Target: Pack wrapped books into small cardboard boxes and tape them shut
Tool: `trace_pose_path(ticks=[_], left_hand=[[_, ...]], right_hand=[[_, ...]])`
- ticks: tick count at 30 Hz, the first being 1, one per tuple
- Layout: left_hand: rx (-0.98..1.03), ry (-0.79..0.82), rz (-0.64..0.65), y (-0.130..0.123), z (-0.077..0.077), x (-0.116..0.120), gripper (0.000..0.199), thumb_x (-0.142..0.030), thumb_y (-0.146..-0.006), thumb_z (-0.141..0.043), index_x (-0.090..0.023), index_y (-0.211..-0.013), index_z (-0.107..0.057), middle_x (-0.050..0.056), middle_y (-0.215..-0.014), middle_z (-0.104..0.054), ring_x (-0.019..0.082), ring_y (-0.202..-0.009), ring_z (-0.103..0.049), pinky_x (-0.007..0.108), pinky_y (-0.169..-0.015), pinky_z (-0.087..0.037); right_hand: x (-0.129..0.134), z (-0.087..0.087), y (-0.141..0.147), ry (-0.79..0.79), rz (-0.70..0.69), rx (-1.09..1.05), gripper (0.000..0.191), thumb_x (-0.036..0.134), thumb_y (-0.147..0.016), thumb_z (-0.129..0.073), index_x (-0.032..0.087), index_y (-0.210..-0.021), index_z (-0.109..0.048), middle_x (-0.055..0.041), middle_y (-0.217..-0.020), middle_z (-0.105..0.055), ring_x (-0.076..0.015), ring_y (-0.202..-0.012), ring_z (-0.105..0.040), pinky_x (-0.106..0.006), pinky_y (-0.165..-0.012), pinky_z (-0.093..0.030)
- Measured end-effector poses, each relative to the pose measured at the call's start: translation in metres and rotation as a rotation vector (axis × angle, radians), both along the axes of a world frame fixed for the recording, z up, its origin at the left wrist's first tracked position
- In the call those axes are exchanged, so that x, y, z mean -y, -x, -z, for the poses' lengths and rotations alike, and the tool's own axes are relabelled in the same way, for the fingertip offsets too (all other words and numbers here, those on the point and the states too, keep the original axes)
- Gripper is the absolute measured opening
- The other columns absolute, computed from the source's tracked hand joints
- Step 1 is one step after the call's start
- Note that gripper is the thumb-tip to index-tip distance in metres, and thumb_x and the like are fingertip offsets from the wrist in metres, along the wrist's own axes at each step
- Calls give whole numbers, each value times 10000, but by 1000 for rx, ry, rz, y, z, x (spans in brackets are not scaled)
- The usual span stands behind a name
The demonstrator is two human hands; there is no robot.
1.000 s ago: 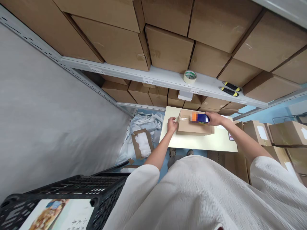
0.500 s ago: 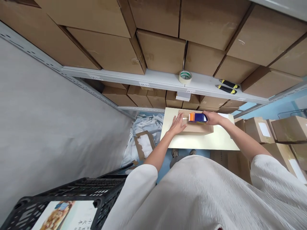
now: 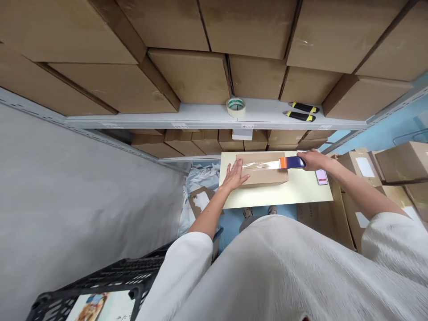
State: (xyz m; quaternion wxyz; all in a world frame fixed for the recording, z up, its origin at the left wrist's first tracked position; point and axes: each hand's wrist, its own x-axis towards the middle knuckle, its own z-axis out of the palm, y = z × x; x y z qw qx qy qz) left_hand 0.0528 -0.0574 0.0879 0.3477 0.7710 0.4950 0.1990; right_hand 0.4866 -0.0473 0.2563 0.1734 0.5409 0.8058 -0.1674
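A closed cardboard box (image 3: 264,177) lies on the pale yellow tabletop (image 3: 270,196). My left hand (image 3: 234,174) rests flat on the box's left end, fingers spread. Gripped in my right hand (image 3: 310,159) is a tape dispenser (image 3: 293,162), dark blue with an orange front, at the box's right end. A strip of clear tape (image 3: 261,165) stretches along the top seam from near my left fingers to the dispenser. Whether the strip is pressed down along its whole length is hard to tell.
On the shelf ahead are a tape roll (image 3: 236,107) and two black-and-yellow utility knives (image 3: 301,116). A phone (image 3: 321,177) lies at the table's right. Stacked boxes (image 3: 361,167) stand right, a black crate (image 3: 133,278) lower left, and white scraps (image 3: 202,176) left of the table.
My right hand has drawn the tape dispenser rightward across the box, and the tape strip has grown longer. My left hand stays on the box's left end. The phone has come into sight.
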Motion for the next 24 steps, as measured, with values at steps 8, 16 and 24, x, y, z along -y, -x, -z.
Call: trace_pose_path(ticks=[8, 16, 24], left_hand=[[-131, 1, 4, 0, -3, -1, 956, -570, -982, -650, -186, -1772, -273, 231, -1828, -318, 403, -1739, -214, 641, -1400, -32], [-276, -34, 23, -1, -3, -3, 941, -549, -1015, -613, -174, -1789, -232, 230, -1830, -315, 395, -1742, -206, 655, -1399, -43], [-434, -55, 58, -1, -6, -2, 908, -563, -1069, -510, -156, -1804, -165, 206, -1860, -245, 365, -1754, -168, 642, -1404, -101]], right_hand=[[21, 27, -88, 4, 85, -5, 354, 166, -754, -746, 250, -1082, -642, -121, -1119, -778, -341, -1013, -720, -427, -951, -411], [5, 42, -131, 10, 32, 20, 376, 253, -796, -789, 244, -1147, -656, -129, -1147, -773, -336, -1035, -707, -425, -952, -426], [4, 64, -143, 41, 38, 100, 406, 292, -846, -748, 224, -1231, -638, -149, -1165, -776, -338, -1015, -723, -412, -935, -434]])
